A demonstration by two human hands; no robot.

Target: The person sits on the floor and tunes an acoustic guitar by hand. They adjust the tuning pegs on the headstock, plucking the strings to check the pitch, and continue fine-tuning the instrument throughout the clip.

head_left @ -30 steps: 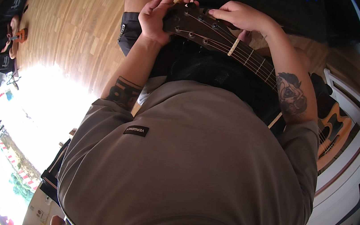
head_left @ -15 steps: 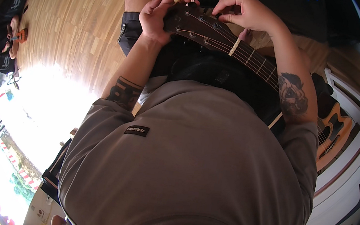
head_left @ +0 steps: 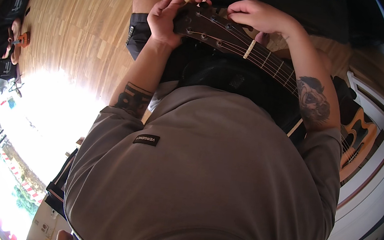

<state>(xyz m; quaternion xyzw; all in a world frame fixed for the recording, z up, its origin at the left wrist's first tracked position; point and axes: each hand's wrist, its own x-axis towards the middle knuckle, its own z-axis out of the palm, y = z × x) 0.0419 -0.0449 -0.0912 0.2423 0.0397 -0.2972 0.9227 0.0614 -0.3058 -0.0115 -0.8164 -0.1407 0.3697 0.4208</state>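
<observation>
A dark guitar headstock [head_left: 205, 28] with several tuning pegs lies across the top of the view, over my lap. The strings run over a pale nut [head_left: 249, 49] and down the fretted neck [head_left: 275, 65] to the right. My left hand [head_left: 166, 21] holds the headstock's outer end, its palm against the edge and some fingers raised and spread. At the far side, my right hand [head_left: 257, 16] is closed at a tuning peg near the nut. The bent fingers largely hide that peg. Most of the guitar's body is out of sight.
An acoustic guitar [head_left: 362, 141] with a light top stands at my right, beside white rails [head_left: 381, 102]. At far left, a person [head_left: 12, 40] has a small orange stringed instrument [head_left: 23, 40]. Wooden floor [head_left: 84, 20] spreads ahead, with bright glare lower left.
My right hand has turned at the peg; its knuckles sit lower and its fingers look flatter. My left hand and the headstock have hardly moved.
</observation>
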